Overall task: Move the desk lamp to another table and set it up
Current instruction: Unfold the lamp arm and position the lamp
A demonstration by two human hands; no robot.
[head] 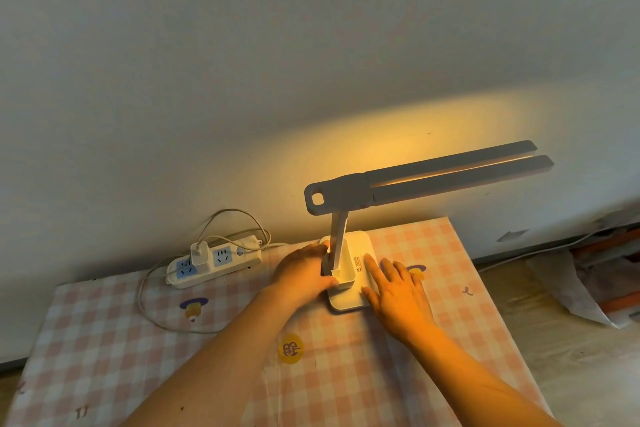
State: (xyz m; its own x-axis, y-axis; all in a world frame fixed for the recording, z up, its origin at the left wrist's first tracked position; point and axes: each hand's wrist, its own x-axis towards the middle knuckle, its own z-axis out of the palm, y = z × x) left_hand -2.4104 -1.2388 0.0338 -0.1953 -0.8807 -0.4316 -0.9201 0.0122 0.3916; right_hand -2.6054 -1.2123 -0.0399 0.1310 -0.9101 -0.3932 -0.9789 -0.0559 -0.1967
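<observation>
1. Desk lamp (346, 192) stands upright on the table (104, 340), toward the far right part, near the wall (242, 62). White base (356, 253) sits flat on the pink checked cover.
2. Lamp is lit: warm glow on the wall behind it and on the table around the base.
3. Lamp head (457, 173) is two parallel bars on a hub with a square hole, roughly level, pointing right past the table edge. A thin stem joins the hub to the base.
4. Left hand (301, 276): fingers wrapped round the bottom of the stem and the raised left part of the base, thumb on the near side. Firm grip.
5. Right hand (398, 291): fingers straight and spread, holding nothing. Index finger (372, 263) lies on top of the base beside a printed label; thumb rests on the base's near lip.
6. Power strip (214, 260) lies left of the lamp against the wall, just beyond the left hand, with a white plug (200, 251) in it.
7. White cable (149, 308) loops from the strip's left end across the table; another loop is bunched behind the strip. Can't tell which one feeds the lamp.
8. Yellow round sticker (290, 347) on the cover between the forearms.
9. Floor (571, 357) right of the table, with a crumpled pale sheet (568, 288) lying on it.
</observation>
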